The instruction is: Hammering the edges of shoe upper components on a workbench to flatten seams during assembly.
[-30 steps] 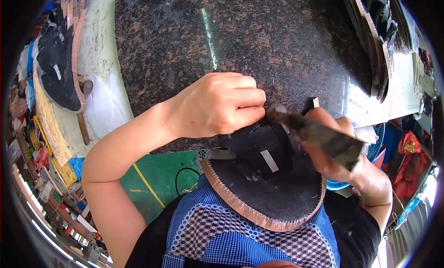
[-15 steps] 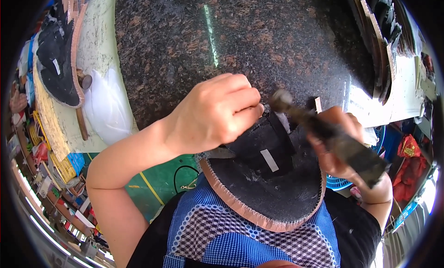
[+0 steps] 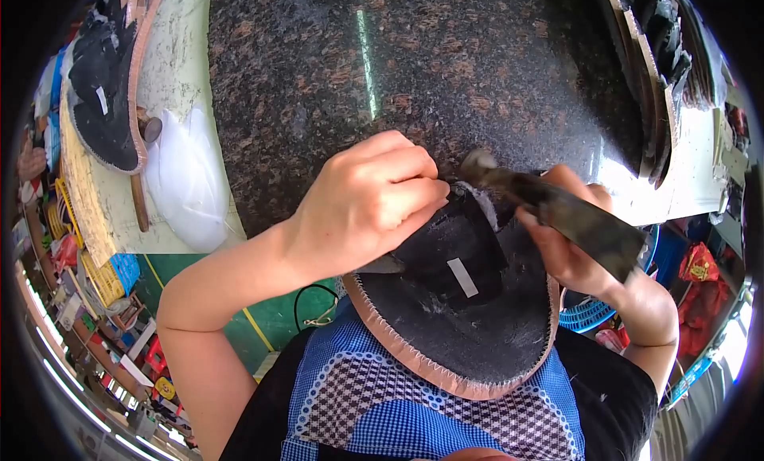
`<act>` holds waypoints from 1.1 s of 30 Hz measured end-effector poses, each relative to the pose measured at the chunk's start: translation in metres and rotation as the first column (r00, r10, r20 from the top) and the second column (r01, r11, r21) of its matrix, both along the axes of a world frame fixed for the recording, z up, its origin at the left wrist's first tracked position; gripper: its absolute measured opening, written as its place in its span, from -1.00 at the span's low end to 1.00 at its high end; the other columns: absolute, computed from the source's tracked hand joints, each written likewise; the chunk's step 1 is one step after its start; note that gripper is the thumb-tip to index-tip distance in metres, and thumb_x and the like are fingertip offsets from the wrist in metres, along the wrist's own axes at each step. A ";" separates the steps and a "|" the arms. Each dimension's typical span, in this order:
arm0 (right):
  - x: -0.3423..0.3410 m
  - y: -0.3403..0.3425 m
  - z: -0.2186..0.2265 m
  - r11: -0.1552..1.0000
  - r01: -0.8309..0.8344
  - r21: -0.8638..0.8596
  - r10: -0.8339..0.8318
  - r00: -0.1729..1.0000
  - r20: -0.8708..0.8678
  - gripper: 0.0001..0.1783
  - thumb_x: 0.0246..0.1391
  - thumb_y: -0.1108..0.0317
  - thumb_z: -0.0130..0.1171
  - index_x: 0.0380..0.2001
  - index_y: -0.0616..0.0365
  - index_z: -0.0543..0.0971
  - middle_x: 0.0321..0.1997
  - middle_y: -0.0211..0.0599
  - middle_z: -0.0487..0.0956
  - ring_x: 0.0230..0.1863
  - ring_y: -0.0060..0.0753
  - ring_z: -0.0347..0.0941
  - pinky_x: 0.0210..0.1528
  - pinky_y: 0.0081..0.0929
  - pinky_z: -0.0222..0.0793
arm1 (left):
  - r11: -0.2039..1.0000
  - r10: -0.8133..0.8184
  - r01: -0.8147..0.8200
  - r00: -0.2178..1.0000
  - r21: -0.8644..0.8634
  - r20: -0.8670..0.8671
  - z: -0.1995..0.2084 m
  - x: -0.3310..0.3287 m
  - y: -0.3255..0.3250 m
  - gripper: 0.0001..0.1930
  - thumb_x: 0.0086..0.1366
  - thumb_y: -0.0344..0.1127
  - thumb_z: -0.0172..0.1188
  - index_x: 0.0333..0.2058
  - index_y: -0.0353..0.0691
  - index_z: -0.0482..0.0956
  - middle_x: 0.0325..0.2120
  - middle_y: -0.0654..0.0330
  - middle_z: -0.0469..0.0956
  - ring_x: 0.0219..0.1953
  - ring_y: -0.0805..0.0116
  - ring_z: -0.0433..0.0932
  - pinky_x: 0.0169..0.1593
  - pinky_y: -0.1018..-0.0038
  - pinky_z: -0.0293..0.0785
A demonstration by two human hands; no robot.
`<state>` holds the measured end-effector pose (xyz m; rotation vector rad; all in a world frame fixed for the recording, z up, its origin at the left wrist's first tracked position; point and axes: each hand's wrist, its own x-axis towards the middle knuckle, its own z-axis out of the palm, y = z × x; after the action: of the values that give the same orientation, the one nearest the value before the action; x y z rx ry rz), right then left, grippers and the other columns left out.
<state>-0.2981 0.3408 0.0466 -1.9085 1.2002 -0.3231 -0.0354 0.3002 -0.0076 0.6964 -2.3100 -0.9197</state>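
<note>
Glossy stone slab (image 3: 446, 71), matt workpiece (image 3: 446, 322)

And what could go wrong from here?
The hammer in the right hand has its head close to the left hand, so a stray blow might catch it. The black piece reaches past the stone slab over the apron, so it could perhaps shift.

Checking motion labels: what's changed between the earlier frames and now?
The round end of the hammer shifted away from the wearer, and the left hand drew slightly left, opening a gap between them. Nothing visibly taken or released: the right hand still grips the hammer. The black piece with the stitched tan edge stayed put.
</note>
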 end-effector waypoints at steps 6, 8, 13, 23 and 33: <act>0.004 -0.005 -0.008 0.986 -0.119 -0.113 0.118 0.993 -0.013 -0.67 -0.08 0.33 0.39 -0.33 0.25 0.46 -0.67 -0.26 0.47 -0.69 -0.25 0.49 -0.68 -0.33 0.31 | 0.972 0.080 -0.047 0.987 -0.229 0.138 0.008 -0.006 0.021 -0.83 -0.05 -0.52 0.29 -0.39 -0.36 0.64 -0.45 0.17 0.53 -0.40 0.23 0.55 -0.38 0.39 0.53; 0.005 -0.004 -0.005 0.980 -0.112 -0.166 0.121 0.992 0.046 -0.68 -0.06 0.34 0.36 -0.32 0.25 0.46 -0.67 -0.25 0.44 -0.70 -0.21 0.48 -0.68 -0.32 0.31 | 0.966 0.101 -0.066 0.987 -0.252 0.129 0.010 -0.007 0.027 -0.82 -0.05 -0.50 0.23 -0.40 -0.38 0.63 -0.44 0.16 0.51 -0.41 0.23 0.53 -0.40 0.39 0.52; 0.003 0.000 -0.016 0.962 -0.175 -0.209 0.187 0.982 0.034 -0.70 -0.02 0.36 0.30 -0.28 0.27 0.45 -0.67 -0.25 0.40 -0.68 -0.12 0.48 -0.66 -0.31 0.32 | 0.996 0.089 -0.087 0.994 -0.028 0.071 0.004 0.007 0.008 -0.80 -0.07 -0.49 0.42 -0.39 -0.30 0.67 -0.46 0.21 0.51 -0.41 0.28 0.52 -0.35 0.39 0.46; 0.008 -0.002 -0.005 0.984 -0.175 -0.043 0.177 0.984 0.038 -0.75 -0.03 0.44 0.30 -0.30 0.21 0.44 -0.62 -0.20 0.49 -0.68 -0.16 0.52 -0.66 -0.33 0.36 | 0.990 0.124 -0.130 0.986 0.045 0.110 0.008 0.019 0.017 -0.79 -0.07 -0.48 0.44 -0.37 -0.26 0.69 -0.48 0.27 0.53 -0.42 0.30 0.52 -0.36 0.44 0.49; 0.015 -0.012 0.005 0.998 0.033 -0.062 -0.027 0.996 0.087 -0.85 0.08 0.63 0.12 -0.26 0.24 0.54 -0.39 -0.20 0.53 -0.56 -0.31 0.52 -0.65 -0.42 0.30 | 0.978 0.028 -0.017 0.998 -0.206 0.052 -0.004 0.007 0.007 -0.80 -0.03 -0.53 0.36 -0.35 -0.33 0.66 -0.47 0.22 0.50 -0.46 0.33 0.53 -0.50 0.46 0.48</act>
<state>-0.2835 0.3283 0.0519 -1.9125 1.1754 -0.4597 -0.0281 0.3069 -0.0119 0.6647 -2.3973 -0.6464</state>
